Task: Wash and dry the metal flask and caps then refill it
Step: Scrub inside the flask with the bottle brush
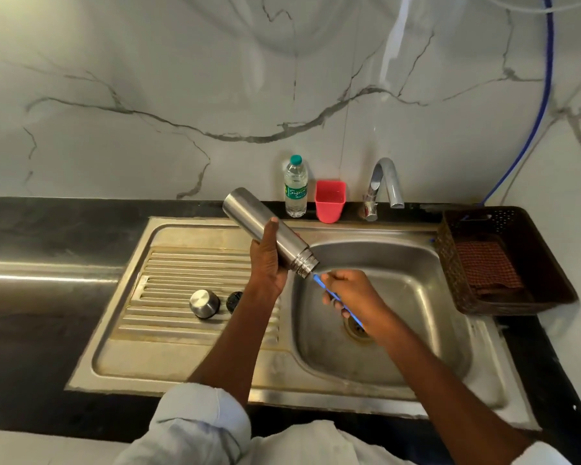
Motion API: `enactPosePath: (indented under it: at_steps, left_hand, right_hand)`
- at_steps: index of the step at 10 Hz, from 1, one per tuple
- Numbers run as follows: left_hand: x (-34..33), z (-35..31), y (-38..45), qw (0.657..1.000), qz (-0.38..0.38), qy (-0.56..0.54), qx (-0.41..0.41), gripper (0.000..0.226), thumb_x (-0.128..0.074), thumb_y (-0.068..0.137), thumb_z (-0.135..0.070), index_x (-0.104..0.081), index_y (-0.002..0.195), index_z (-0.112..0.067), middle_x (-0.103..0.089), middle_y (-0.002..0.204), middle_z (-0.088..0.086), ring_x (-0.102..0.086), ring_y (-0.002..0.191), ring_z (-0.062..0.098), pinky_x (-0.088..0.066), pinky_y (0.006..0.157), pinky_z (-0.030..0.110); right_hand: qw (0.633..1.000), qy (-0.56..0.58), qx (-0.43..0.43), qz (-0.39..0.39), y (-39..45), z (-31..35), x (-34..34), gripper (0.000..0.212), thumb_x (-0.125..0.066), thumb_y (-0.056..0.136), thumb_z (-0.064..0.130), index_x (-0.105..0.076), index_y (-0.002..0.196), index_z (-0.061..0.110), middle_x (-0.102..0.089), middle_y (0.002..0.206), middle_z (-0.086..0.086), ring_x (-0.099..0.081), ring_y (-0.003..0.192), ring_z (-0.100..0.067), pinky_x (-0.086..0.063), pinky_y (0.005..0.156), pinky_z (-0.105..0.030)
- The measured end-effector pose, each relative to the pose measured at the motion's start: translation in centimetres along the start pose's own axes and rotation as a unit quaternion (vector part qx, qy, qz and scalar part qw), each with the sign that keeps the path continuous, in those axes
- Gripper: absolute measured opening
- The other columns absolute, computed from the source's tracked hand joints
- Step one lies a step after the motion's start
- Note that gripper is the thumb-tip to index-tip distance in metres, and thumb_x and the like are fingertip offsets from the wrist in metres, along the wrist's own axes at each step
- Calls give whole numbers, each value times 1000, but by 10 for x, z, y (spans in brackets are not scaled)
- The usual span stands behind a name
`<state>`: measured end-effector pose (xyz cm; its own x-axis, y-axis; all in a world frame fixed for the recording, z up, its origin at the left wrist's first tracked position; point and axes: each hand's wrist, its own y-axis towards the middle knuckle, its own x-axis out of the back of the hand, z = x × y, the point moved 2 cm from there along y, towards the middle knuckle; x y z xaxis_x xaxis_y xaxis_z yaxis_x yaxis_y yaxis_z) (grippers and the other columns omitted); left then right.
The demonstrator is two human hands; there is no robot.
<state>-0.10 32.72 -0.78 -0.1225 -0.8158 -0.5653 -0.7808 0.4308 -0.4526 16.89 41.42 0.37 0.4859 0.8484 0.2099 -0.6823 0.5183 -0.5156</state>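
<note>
My left hand [268,260] grips the metal flask [249,211] around its middle and holds it tilted, with the open threaded mouth pointing down and right over the sink basin [413,290]. My right hand [349,293] holds the blue handle of a brush [318,280] whose far end goes into the flask's mouth; the bristles are hidden inside. On the ribbed drainboard [168,280] lie the steel cap [204,303] and a smaller dark cap [234,301], partly hidden behind my left forearm.
A plastic water bottle [296,186] and a red cup [330,201] stand at the back of the counter beside the tap [384,184]. A dark basket [503,260] holding a checked cloth [487,266] sits right of the sink. The drain [354,328] is below my right hand.
</note>
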Motion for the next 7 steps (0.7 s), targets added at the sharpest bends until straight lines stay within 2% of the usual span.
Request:
enactPosePath:
  at_steps: [1,2,3,4,5,6,7]
  left_hand:
    - [2,4,2,999,-28,-18,-3,92,-94,68,-39,-52,143,-4,-68,120,28,-71,108,41,-60,93,62]
    - [5,5,0,999,-40,-21,-9,86,-92,74,-36,-52,143,-2,-68,122,32,-71,113,44,-59,94,63]
    - [11,-2,-1,1000,11,5,2,66,-83,88,-35,-53,138,-4,-70,104,23,-73,94,35,-63,86,51]
    - [10,-9,-10,998,52,20,10,47,-76,94,-33,-56,129,-8,-72,93,17,-73,85,30,-64,78,45]
    - [7,-9,-16,999,40,9,-4,55,-80,91,-32,-56,133,-8,-69,101,19,-72,90,32,-64,83,50]
    - [8,-4,-17,1000,8,-20,4,75,-87,82,-37,-52,141,-5,-67,111,23,-71,99,35,-63,86,54]
    - [11,-7,-15,999,28,-18,12,81,-86,79,-41,-50,144,-6,-68,109,22,-73,93,32,-63,82,50]
  right_hand:
    - [905,-342,136,-215,-13,6,-10,23,-65,93,45,-66,110,31,-69,97,9,-64,87,-20,-50,73,-35]
    - [911,-328,155,-197,-17,11,-22,21,-62,96,33,-70,114,27,-70,92,4,-66,82,-25,-44,64,-31]
    - [962,225,-123,95,-12,10,-21,25,-55,102,26,-74,108,11,-45,59,3,-31,39,-8,-21,37,-19]
    - [968,197,-104,117,-17,9,-14,26,-54,103,29,-73,98,13,-49,62,0,-31,41,-7,-21,36,-19]
    - [962,-196,99,-162,-20,7,-10,21,-62,97,45,-73,99,26,-70,81,3,-59,68,-20,-45,58,-29]
    - [849,-404,194,-281,-25,8,-25,17,-63,94,39,-67,108,31,-67,93,8,-64,83,-23,-47,67,-33]
    - [995,-12,60,-77,-16,11,-27,18,-64,96,31,-74,106,20,-53,64,9,-46,47,-11,-31,46,-23]
